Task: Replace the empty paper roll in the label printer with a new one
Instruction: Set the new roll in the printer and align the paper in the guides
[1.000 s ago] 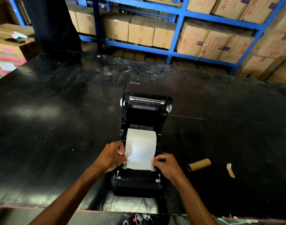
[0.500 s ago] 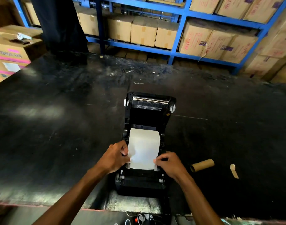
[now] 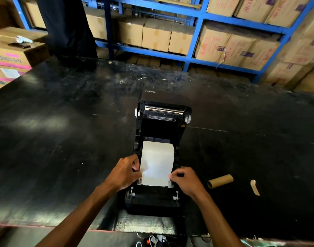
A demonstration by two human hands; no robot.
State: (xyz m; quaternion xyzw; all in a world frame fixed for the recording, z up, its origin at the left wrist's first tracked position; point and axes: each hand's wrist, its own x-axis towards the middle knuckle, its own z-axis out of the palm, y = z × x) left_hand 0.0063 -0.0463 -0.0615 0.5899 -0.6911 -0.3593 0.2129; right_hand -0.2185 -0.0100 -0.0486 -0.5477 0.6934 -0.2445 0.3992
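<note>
The black label printer (image 3: 152, 202) stands at the near edge of the black table with its lid (image 3: 162, 118) tipped open away from me. A white paper strip (image 3: 157, 163) runs from the roll bay toward me, down to the two paper guides. My left hand (image 3: 125, 172) pinches the strip's left edge near the left guide. My right hand (image 3: 185, 180) pinches its right edge beside the right guide. The empty brown cardboard core (image 3: 220, 181) lies on the table to the right of the printer.
A small tan paper scrap (image 3: 254, 187) lies right of the core. The black table (image 3: 63, 139) extends far to the left and back. Blue shelving (image 3: 195, 38) with cardboard boxes stands behind it. Stacked boxes (image 3: 8, 57) sit at far left. Cables (image 3: 152, 240) hang below the table edge.
Both hands have stayed on the paper's edges at the guides, with only slight finger shifts. The view has drifted a little; the printer, core and scrap have not moved.
</note>
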